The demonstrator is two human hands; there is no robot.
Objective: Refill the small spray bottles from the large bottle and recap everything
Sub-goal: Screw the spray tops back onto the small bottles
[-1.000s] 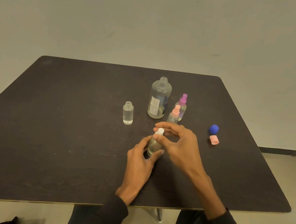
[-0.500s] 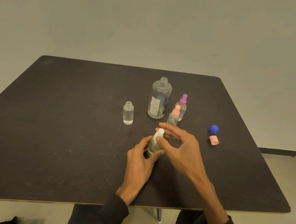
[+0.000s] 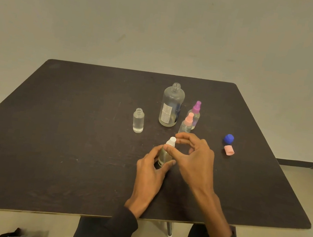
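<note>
You're on the recap step for one small spray btl (image 3: 164, 154): it stands on the bench (image 3: 66, 145) near the middle, a bit toward you. Your left hand (image 3: 150, 175) grips its body, thumb and fingers curled round the glass. Your right hand (image 3: 196, 160) is at the white spray top (image 3: 172, 141), thumb and forefinger curled in on either side of it; whether the tips actually pinch it or sit just off it, can't tell from here. Looks like you're screwing the top down.

Next move, my read: keep the btl steady w/ the left hand, turn the top till it seats, then go to the open small btl (image 3: 138, 120), which has no sprayer on yet.

Count:
- Large btl (image 3: 171, 106): 1, uncapped, upright behind your hands.
- Small btls: 4 total. 1 in hand, 1 open w/ clear liquid left of the large btl, 1 w/ pink sprayer (image 3: 187, 124), 1 w/ purple sprayer (image 3: 195, 113), both just right of the large btl.
- Loose caps: 2, blue cap (image 3: 229, 139) and pink cap (image 3: 229, 150), close together, well to the right.
</note>
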